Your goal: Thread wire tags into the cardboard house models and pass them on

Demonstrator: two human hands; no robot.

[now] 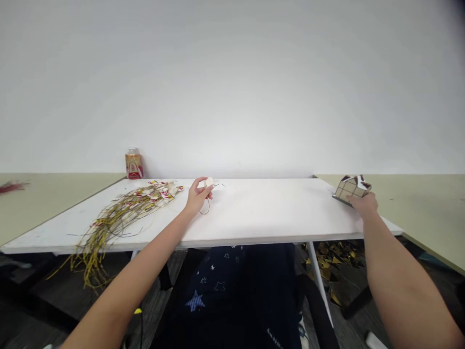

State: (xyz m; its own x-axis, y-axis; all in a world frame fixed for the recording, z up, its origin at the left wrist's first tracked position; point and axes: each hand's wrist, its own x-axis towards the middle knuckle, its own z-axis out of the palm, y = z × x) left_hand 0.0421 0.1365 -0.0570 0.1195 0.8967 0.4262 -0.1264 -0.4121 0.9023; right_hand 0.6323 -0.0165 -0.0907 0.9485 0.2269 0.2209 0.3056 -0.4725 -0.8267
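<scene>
Facing wall [232, 87] at white table [261, 213]: hands [198, 196]

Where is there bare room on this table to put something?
The white table is bare between the left grip and right grip, and at its front left corner beside the string bundle. Crowded: that bundle's stretch, with a bottle behind.

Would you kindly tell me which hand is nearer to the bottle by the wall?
Left. The left hand is to the right of the bottle and slightly in front; the right hand is much farther right, near the opposite side of the white table.
</scene>
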